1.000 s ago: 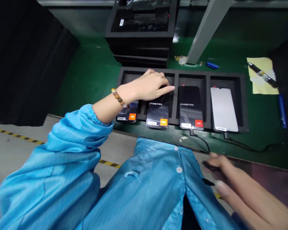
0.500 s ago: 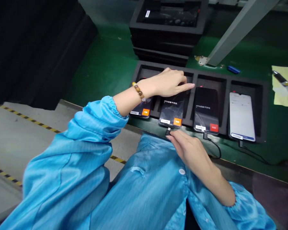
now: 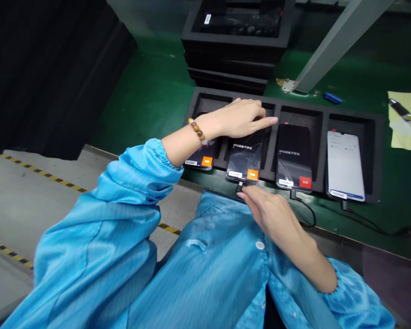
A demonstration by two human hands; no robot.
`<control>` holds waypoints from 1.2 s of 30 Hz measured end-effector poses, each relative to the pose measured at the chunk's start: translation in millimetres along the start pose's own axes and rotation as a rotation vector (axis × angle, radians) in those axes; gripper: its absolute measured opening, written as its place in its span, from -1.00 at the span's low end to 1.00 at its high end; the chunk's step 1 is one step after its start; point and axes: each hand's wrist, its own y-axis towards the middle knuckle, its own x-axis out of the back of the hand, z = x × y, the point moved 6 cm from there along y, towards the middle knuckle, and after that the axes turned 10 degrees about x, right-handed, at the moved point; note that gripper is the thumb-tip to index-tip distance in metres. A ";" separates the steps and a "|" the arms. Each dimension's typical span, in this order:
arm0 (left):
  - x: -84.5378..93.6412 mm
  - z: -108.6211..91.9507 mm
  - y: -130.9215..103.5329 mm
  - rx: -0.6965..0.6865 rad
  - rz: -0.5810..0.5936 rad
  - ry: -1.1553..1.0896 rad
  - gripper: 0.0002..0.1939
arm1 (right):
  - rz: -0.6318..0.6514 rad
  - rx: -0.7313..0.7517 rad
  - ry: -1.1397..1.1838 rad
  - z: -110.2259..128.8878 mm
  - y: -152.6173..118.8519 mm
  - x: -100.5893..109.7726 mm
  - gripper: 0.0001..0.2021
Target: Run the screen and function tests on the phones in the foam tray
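Observation:
My left hand, a beaded bracelet at its wrist, lies over the top end of a smartphone in the second compartment of a black foam tray. Its thumb sticks out to the right; the other fingers bend down out of sight at the phone's top. My right hand pinches a black right-angle cable plug at that phone's bottom edge. The plug's metal tip meets the port; how deep it sits I cannot tell. The screen shows white text and an orange button.
To the right lie a dark-screened smartphone and a white-screened smartphone, both cabled. Another smartphone is partly under my left forearm. Behind stand stacked trays and a metal post. A blue cap and pen lie right.
The plug has moved up slightly, its metal tip now closer against the phone's bottom edge. My left hand stays nearly still, and the view has shifted a little.

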 end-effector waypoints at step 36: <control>-2.2 -68.6 -142.3 -0.177 -0.447 -0.028 -0.67 | -0.966 -0.218 -0.309 -92.2 -171.9 77.9 -0.67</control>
